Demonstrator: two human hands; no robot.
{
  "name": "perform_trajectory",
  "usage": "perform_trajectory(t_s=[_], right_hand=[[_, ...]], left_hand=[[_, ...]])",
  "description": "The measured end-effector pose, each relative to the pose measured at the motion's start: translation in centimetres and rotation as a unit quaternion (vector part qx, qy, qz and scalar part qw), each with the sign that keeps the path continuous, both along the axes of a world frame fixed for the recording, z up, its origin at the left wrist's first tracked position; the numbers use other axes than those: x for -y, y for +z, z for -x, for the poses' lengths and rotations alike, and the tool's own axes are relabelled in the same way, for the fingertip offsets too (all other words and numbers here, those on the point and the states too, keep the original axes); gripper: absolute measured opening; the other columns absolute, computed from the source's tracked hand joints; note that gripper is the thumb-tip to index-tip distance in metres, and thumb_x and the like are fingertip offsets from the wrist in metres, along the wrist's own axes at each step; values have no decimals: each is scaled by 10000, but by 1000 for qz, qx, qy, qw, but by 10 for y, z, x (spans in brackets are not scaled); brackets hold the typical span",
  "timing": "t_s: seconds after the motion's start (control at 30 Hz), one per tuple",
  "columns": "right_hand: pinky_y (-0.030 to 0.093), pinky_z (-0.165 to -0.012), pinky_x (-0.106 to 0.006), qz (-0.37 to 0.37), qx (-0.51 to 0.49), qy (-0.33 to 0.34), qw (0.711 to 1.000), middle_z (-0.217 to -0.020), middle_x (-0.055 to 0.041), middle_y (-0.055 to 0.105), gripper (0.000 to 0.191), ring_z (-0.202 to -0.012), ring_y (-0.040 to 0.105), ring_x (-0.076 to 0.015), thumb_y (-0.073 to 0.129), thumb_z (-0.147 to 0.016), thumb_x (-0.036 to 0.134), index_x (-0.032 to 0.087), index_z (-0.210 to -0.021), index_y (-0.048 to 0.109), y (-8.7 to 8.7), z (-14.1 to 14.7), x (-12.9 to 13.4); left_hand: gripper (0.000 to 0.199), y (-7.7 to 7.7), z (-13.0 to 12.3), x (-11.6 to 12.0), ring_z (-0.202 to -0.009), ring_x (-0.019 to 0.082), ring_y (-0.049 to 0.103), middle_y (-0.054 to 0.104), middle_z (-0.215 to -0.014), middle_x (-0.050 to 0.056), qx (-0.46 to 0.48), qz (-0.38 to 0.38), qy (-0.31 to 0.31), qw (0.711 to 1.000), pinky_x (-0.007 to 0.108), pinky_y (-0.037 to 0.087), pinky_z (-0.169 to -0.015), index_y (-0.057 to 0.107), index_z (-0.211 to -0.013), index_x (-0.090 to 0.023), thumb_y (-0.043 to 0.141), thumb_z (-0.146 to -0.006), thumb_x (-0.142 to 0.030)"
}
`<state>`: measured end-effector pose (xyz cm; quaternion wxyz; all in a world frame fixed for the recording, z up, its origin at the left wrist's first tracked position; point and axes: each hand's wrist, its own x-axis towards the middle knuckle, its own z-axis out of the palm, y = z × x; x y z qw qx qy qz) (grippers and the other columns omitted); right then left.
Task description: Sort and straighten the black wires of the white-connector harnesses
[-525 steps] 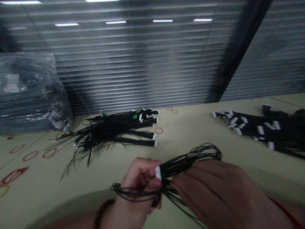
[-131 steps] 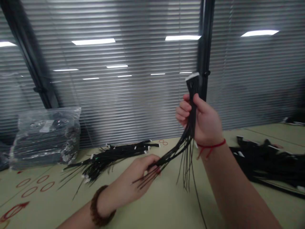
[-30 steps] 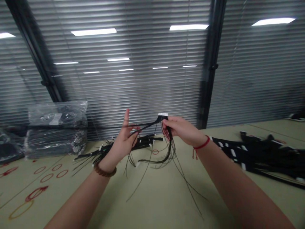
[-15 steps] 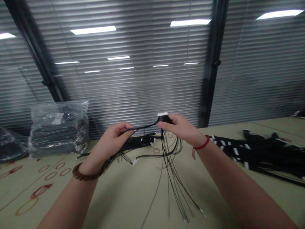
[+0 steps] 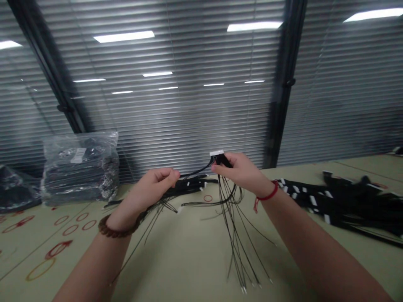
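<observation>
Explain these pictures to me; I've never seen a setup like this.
There's no machine here. The pictures come from one camera worn on a person's head, looking forward and down at their own bare hands. The right hand grips long black wires just below their white connector, and the left hand holds the same kind of wire further along. On the pale table lie a wire bundle ahead, another to the right, and a clear plastic bag of dark bundles.
</observation>
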<state>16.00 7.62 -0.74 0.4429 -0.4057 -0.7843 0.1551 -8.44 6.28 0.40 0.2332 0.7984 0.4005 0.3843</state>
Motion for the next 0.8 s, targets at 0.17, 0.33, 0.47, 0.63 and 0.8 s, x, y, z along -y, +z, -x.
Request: perform_trajectory(t_s=[0.17,0.33,0.47,0.63,0.8], right_hand=[[422,-622,-242,5,-40,39,998,-718,9,528,253,-646,500,-101,585,-872,355,109,-812,578,3,-7,0],[420,-616,-234,21,-76,83,993,-730,4,526,249,-657,497,-98,600,-862,351,108,-815,576,9,-10,7],[342,-469,-172,82,-100,138,982,-618,44,434,285,-499,390,-52,557,-895,383,106,-824,559,8,-11,9],[359,-457,-163,154,-134,196,959,-651,35,468,250,-500,418,-49,516,-924,353,106,-909,553,7,-12,6],[439,-528,-189,166,-157,197,953,-731,11,546,186,-566,499,-65,553,-907,290,105,-890,541,7,-6,7]], left_hand=[[134,1,0,2,-575,123,402,503,-643,-25,13,9,-26,1000,205,312,-517,582,-735,-174,640,-720,-295],[450,-1,-6,6,-496,104,302,397,-526,-34,70,49,-45,995,202,231,-437,487,-534,-169,701,-669,-542],[679,1,-8,8,-385,85,121,177,-462,-72,150,151,-102,972,212,135,-331,320,-491,-223,152,-744,-830],[454,13,0,8,-434,79,19,124,-562,-95,253,204,-125,937,157,119,-308,413,-669,-207,477,-787,-640],[226,14,6,13,-397,53,145,299,-588,-59,281,207,-131,928,132,100,-277,507,-721,-180,648,-712,-356]])
